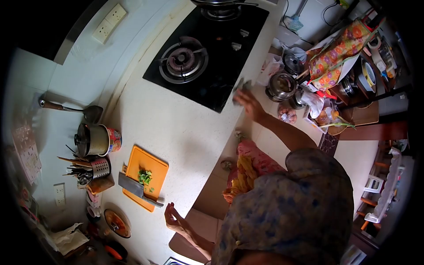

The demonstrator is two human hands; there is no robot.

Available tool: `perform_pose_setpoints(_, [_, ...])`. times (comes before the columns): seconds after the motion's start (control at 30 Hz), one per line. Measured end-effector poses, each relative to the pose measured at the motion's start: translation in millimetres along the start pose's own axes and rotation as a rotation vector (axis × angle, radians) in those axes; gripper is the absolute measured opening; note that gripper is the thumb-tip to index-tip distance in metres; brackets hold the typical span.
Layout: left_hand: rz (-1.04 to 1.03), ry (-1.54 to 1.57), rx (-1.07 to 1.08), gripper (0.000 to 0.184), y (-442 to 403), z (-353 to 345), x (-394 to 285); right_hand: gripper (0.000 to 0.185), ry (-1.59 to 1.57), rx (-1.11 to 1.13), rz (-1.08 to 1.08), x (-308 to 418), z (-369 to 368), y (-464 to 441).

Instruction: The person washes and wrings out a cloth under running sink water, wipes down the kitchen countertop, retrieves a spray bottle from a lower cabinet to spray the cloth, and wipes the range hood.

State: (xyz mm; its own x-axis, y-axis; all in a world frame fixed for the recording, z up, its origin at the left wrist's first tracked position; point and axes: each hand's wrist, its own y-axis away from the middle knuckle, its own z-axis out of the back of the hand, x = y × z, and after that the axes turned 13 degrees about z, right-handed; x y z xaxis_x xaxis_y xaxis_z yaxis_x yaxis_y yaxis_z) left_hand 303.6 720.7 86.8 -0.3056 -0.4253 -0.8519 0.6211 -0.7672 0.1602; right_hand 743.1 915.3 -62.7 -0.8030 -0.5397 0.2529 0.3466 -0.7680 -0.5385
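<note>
My right hand [249, 106] is at the counter's front edge, beside the corner of the black gas stove [221, 57]. A dark grey, cloth-like thing [240, 88] is in its fingers, smeared by motion. My left hand [176, 220] hovers at the counter edge with fingers apart and nothing in them. Close to it is the handle of a cleaver [131, 184], which lies across an orange cutting board [157, 167]. Chopped green vegetable [145, 177] sits in a small heap on the board beside the blade.
Along the wall stand a lidded pot [95, 140], a metal utensil holder [100, 168] and a glass lid [117, 223]. A spatula [92, 114] lies by the wall. A pan [216, 3] is on the far burner. Pots [281, 86] and bags stand on the floor behind my right arm.
</note>
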Motion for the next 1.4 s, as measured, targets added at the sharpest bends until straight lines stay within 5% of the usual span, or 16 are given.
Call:
perform_pose_setpoints(0.13, [-0.013,-0.023,0.009,0.029,8,-21,-14,0.058,-0.150,-0.100,-0.108,-18,-38,-34])
perform_pose_setpoints(0.17, [-0.010,-0.035,0.017,0.029,10,-28,-20,0.052,-0.273,-0.188,0.188,-18,-54,-41])
perform_pose_setpoints(0.23, [-0.026,-0.050,0.033,0.028,9,-45,-32,0.045,-0.250,0.243,0.232,11,-37,-66])
perform_pose_setpoints(0.47, [-0.174,-0.065,0.105,0.021,9,-138,-106,0.046,0.127,-0.048,-0.121,-91,-41,-132])
perform_pose_setpoints(0.57, [-0.173,-0.096,0.165,0.020,4,-185,-136,0.037,-0.128,-0.128,0.123,-48,-37,-79])
perform_pose_setpoints(0.67, [-0.231,-0.173,0.200,0.019,0,-226,-177,0.029,-0.887,0.007,0.347,-29,9,-26])
perform_pose_setpoints(0.7, [-0.267,-0.210,0.212,0.019,-2,-238,-187,0.030,-0.624,0.089,0.524,-46,10,-7])
perform_pose_setpoints(0.8, [-0.256,-0.215,0.194,0.018,4,-272,-215,0.034,-0.828,0.013,0.205,-146,23,3])
perform_pose_setpoints(0.83, [-0.217,-0.214,0.190,0.017,7,-278,-221,0.035,-1.107,-0.007,-0.346,-181,13,5])
perform_pose_setpoints(0.9, [-0.220,-0.247,0.218,0.018,9,-290,-220,0.047,-1.286,-0.227,-0.588,-266,36,-17])
perform_pose_setpoints(0.93, [-0.208,-0.263,0.208,0.018,13,-296,-225,0.037,-0.852,-0.310,-0.673,-285,60,-41])
perform_pose_setpoints(1.0, [-0.186,-0.236,0.198,0.017,22,-305,-229,0.040,0.180,-0.136,-0.283,-340,68,-55])
perform_pose_setpoints(1.1, [-0.175,-0.266,0.159,0.016,23,-307,-216,0.041,0.091,-0.272,-0.157,-343,80,-128])
perform_pose_setpoints(1.17, [-0.153,-0.275,0.133,0.015,26,-310,-215,0.040,-0.437,-0.177,-0.235,-323,67,-182])
perform_pose_setpoints(1.3, [-0.166,-0.308,0.132,0.018,29,-324,-234,0.038,-0.365,0.221,0.406,-314,6,-269])
perform_pose_setpoints(1.4, [-0.197,-0.346,0.122,0.019,25,-334,-251,0.033,-0.370,0.624,0.502,-319,-26,-276])
